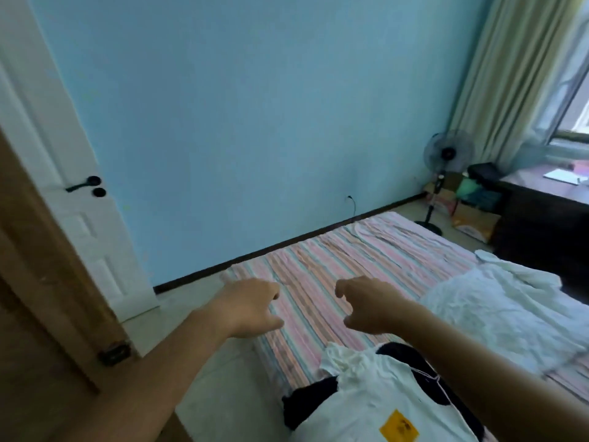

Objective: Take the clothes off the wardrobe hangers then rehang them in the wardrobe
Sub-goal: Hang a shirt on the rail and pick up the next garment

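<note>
My left hand [251,306] and my right hand [366,306] hover side by side above the striped bed [334,266]. Both are empty, with fingers curled loosely and apart. Below my right forearm lies a white top with black sleeves and a yellow patch [376,400] at the bed's near edge. A crumpled white garment [497,304] is spread on the bed to the right. No hanger and no wardrobe interior is in view.
A white door with a black handle [84,185] stands open at the left beside a wooden panel [38,282]. A standing fan [446,161], boxes and a dark desk [541,212] fill the far right corner under curtains.
</note>
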